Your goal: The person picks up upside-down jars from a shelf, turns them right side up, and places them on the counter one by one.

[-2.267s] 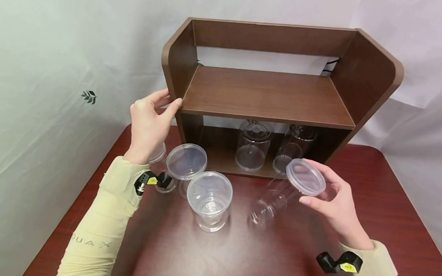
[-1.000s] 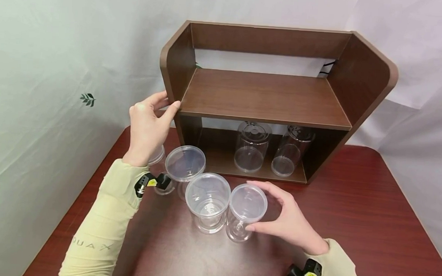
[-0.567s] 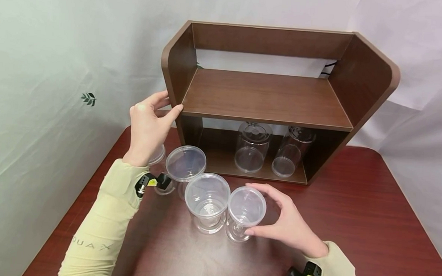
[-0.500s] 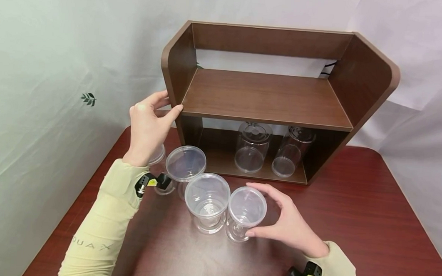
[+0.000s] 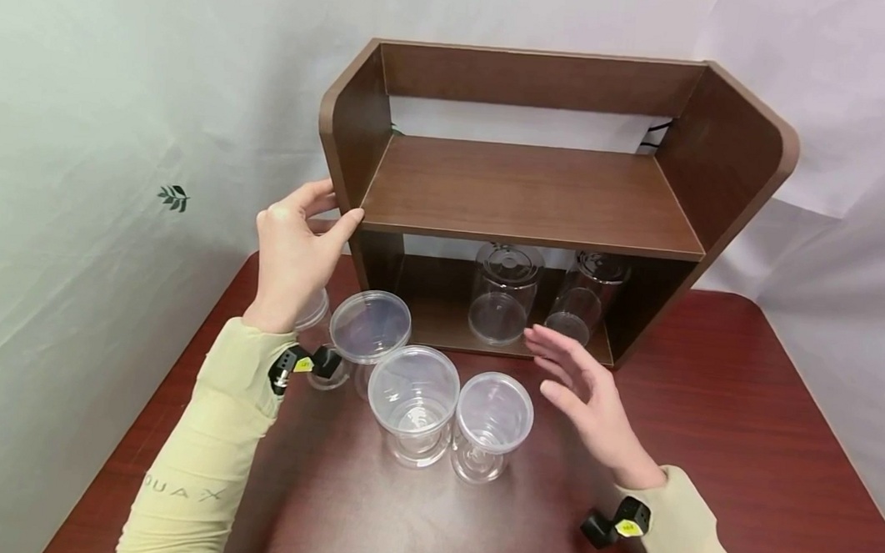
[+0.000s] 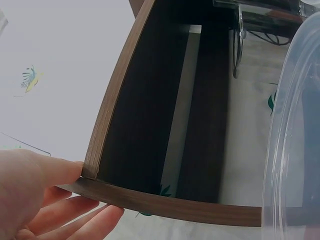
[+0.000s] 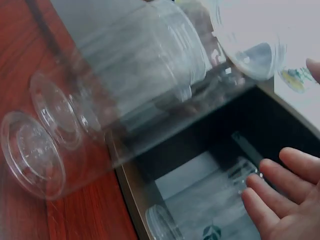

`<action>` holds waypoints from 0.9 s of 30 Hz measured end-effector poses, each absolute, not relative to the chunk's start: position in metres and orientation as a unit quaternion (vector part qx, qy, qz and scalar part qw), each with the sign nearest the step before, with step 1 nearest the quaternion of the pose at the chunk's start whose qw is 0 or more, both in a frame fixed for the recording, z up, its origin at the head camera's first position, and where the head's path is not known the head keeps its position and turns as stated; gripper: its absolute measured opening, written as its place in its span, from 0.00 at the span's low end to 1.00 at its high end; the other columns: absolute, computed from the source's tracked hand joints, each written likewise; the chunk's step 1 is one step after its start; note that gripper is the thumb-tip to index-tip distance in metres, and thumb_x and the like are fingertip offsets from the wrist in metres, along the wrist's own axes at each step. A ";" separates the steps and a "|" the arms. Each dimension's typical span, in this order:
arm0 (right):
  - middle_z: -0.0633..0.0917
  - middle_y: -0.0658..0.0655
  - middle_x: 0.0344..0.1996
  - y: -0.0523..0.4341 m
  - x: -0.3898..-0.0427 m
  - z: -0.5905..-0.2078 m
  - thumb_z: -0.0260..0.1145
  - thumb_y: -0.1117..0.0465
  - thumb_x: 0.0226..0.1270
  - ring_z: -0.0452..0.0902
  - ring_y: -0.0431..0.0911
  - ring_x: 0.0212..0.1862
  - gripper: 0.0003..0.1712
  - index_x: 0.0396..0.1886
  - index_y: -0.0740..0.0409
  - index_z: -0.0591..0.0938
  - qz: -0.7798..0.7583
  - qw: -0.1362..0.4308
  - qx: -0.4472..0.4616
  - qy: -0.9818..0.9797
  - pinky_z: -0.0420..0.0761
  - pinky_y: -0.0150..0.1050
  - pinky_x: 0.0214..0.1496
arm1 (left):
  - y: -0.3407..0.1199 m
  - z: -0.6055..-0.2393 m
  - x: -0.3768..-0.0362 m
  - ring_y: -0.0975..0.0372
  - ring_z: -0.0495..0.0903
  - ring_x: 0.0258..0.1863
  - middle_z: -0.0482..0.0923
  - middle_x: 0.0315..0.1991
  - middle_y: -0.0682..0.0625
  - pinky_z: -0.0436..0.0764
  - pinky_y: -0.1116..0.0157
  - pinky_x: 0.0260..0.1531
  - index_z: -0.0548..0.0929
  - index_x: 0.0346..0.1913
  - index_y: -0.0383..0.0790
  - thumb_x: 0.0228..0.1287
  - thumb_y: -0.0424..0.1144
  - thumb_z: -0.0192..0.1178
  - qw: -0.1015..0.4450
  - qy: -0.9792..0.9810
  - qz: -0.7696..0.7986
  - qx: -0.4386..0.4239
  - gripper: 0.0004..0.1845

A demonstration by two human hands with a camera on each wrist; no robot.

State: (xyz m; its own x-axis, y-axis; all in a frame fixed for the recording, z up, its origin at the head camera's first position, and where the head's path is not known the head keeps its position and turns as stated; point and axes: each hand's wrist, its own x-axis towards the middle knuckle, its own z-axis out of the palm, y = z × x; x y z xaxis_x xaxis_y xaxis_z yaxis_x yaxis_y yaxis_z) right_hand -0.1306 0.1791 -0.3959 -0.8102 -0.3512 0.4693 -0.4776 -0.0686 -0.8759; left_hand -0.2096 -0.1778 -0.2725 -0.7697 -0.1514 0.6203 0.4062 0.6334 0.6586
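Nearest the person, at about 6 o'clock on the red-brown table (image 5: 742,426), stands a lidded clear jar (image 5: 493,425), upright and free of any hand. The right hand (image 5: 583,388) hovers just beside it at 3 o'clock, fingers (image 5: 551,349) straight and spread, gripping nothing. In my judgement the risk sits here: the jar is tall on a narrow foot, and a careless sweep of that hand could tip it into the wider jar (image 5: 413,400) touching it at 9 o'clock, so that both roll.

Farther out, at 10 o'clock, a third lidded jar (image 5: 370,327) stands behind those two, and a fourth jar (image 5: 313,316) is half hidden under the left wrist. A drop of that forearm could knock either one over.

Farther still, the left hand (image 5: 294,248) rests against the left front corner of the brown shelf unit (image 5: 537,194), thumb on the front edge and fingers lightly curved round the side panel. The unit looks light, so a hard push there could slide it and rattle what stands inside.

At 12 o'clock, on its lower shelf, two more clear jars (image 5: 505,292) stand side by side; the upper shelf carries nothing.

Count: six jars, four on the table and two in the unit; one shelf unit; two hands.
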 end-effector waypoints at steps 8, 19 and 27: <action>0.70 0.59 0.72 0.179 -0.153 -0.406 0.68 0.75 0.67 0.68 0.52 0.71 0.38 0.76 0.60 0.68 0.654 0.082 0.192 -0.727 0.70 0.39 0.69 | -0.178 -0.272 -0.209 0.56 0.89 0.39 0.87 0.49 0.46 0.87 0.63 0.41 0.86 0.59 0.39 0.64 0.38 0.72 0.326 -0.847 -0.414 -0.068 0.21; 0.64 0.55 0.77 0.170 -0.176 -0.410 0.75 0.62 0.65 0.60 0.48 0.75 0.47 0.80 0.55 0.62 0.621 0.062 0.127 -0.771 0.63 0.41 0.74 | -0.178 -0.272 -0.209 0.56 0.89 0.38 0.87 0.49 0.45 0.87 0.64 0.40 0.85 0.59 0.38 0.64 0.38 0.72 0.328 -0.846 -0.414 -0.072 0.21; 0.59 0.59 0.78 0.160 -0.190 -0.415 0.75 0.54 0.66 0.55 0.49 0.77 0.54 0.83 0.53 0.54 0.599 0.038 0.095 -0.794 0.59 0.41 0.76 | -0.178 -0.273 -0.208 0.56 0.89 0.37 0.87 0.48 0.44 0.87 0.64 0.40 0.85 0.59 0.37 0.63 0.38 0.73 0.329 -0.847 -0.412 -0.071 0.22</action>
